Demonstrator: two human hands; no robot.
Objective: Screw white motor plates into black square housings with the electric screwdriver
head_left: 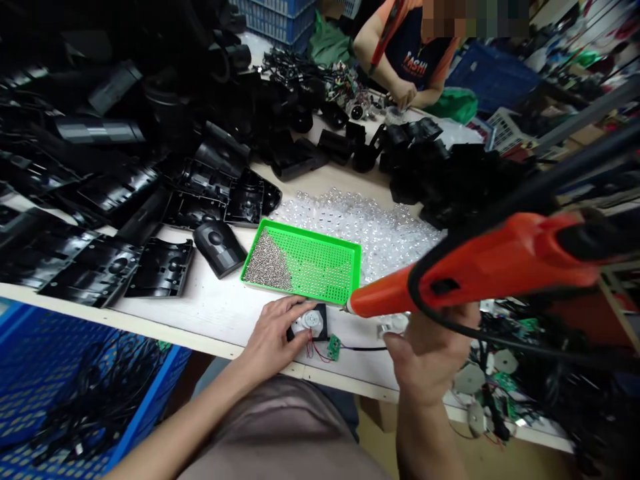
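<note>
My left hand (277,333) lies at the table's front edge, its fingers and thumb closed round a small motor (311,321) seated in a black housing. Thin red wires run from the motor to a green circuit board (334,347), which has a black cable on its other side. My right hand (433,350) grips an orange electric screwdriver (465,273), tilted with its tip pointing left near the corner of a green perforated tray (357,267). Small screws (269,263) are heaped in the tray's left end. The screwdriver hides part of my right fingers.
Black plastic shells (160,267) cover the table's left side. Clear plastic pieces (360,217) lie behind the tray. Circuit boards and motors (500,373) are piled at right. A blue crate (170,393) holding cables stands below left. Across the table, a person (410,67) works with their hands together.
</note>
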